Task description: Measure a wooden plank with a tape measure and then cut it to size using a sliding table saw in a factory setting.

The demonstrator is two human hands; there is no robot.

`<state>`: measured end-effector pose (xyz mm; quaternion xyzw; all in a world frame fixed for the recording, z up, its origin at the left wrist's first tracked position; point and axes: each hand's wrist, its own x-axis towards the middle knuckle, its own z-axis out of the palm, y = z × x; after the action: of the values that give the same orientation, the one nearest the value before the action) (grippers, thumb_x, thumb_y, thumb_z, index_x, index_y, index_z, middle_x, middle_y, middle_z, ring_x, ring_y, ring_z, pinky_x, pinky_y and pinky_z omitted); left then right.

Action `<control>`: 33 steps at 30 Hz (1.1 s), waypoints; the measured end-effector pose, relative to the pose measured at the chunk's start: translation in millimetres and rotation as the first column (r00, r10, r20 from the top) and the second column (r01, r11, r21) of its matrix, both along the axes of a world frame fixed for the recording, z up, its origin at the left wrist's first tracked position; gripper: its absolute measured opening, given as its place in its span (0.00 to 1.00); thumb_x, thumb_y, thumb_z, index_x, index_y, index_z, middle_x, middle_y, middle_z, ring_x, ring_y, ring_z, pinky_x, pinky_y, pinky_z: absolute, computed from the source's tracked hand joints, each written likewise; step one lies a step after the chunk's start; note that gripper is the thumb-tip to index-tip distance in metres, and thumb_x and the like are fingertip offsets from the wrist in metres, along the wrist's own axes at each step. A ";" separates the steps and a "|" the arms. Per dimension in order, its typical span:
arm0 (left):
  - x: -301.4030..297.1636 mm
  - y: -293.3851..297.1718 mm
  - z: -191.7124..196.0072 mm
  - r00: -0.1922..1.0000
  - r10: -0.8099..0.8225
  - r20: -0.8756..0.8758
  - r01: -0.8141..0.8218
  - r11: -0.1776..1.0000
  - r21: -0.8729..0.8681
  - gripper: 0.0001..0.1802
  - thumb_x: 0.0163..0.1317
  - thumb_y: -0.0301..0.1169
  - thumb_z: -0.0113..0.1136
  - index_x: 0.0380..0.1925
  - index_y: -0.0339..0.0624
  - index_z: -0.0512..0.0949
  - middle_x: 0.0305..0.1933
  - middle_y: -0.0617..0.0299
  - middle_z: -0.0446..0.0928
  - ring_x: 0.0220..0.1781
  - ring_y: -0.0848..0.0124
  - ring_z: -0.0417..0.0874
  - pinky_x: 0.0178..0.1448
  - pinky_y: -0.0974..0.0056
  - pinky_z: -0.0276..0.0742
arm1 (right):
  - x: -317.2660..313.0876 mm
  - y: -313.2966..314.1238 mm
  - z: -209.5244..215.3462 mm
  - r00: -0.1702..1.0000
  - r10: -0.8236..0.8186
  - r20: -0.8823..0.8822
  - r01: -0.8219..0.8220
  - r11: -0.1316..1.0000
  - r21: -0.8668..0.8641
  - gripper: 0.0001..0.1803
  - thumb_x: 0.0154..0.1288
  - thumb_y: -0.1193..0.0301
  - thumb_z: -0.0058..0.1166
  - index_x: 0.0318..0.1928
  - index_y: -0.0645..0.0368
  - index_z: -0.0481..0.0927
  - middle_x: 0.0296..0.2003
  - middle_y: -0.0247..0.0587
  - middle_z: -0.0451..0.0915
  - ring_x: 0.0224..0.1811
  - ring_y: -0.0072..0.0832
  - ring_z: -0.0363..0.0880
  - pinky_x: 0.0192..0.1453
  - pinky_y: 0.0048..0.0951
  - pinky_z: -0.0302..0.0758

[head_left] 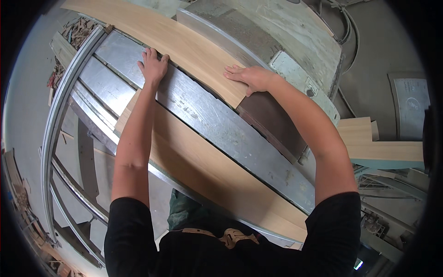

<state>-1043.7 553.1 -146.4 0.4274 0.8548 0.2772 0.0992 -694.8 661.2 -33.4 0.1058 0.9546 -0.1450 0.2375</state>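
Note:
A long light wood board (180, 44) lies across the machine table, running from the upper left to the middle. My left hand (154, 68) is open over the metal sliding table (198, 106), its spread fingers at the board's near edge. On the board's right end rests my right hand (253, 78), open with the fingers stretched out; its thumb is at the end corner. Behind the board stands an upright metal fence (217, 37). A second wood board (198, 161) lies nearer to me on the metal table, partly under my left forearm.
A curved metal frame (54, 124) rises at the left, with wood scraps (78, 32) piled beyond it. Brown tabletop (272, 122) continues past the board's end. More cut boards (369, 143) are stacked at the right. A white machine cover (300, 76) sits beyond my right forearm.

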 end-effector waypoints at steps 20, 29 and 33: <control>3.5 -7.8 -1.3 0.999 -0.028 0.016 0.027 0.996 0.080 0.42 0.67 0.47 0.56 0.75 0.37 0.59 0.82 0.44 0.53 0.85 0.48 0.47 0.83 0.38 0.34 | -57.1 16.2 1.7 1.000 0.014 -0.020 -0.014 1.000 0.028 0.61 0.45 0.71 0.77 0.79 0.49 0.54 0.81 0.40 0.49 0.80 0.44 0.54 0.78 0.43 0.65; 8.1 -5.8 0.1 0.998 -0.027 0.060 0.021 0.994 0.111 0.39 0.68 0.45 0.56 0.74 0.37 0.60 0.82 0.43 0.53 0.85 0.48 0.47 0.84 0.39 0.32 | -97.0 32.4 0.6 0.998 0.066 -0.015 -0.065 0.996 0.061 0.61 0.44 0.69 0.77 0.78 0.50 0.56 0.81 0.42 0.50 0.78 0.45 0.59 0.77 0.43 0.66; 4.3 -7.3 -2.1 0.997 -0.033 0.071 0.024 0.992 0.121 0.36 0.69 0.41 0.53 0.74 0.37 0.60 0.81 0.43 0.53 0.85 0.48 0.47 0.84 0.39 0.32 | -114.8 33.7 4.6 0.999 0.041 0.002 -0.041 0.998 0.039 0.61 0.45 0.71 0.77 0.79 0.50 0.54 0.81 0.41 0.49 0.78 0.46 0.59 0.78 0.43 0.65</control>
<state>-1039.4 545.8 -148.5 0.4344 0.8261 0.3422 0.1085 -809.6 694.8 -28.8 0.0909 0.9592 -0.1213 0.2387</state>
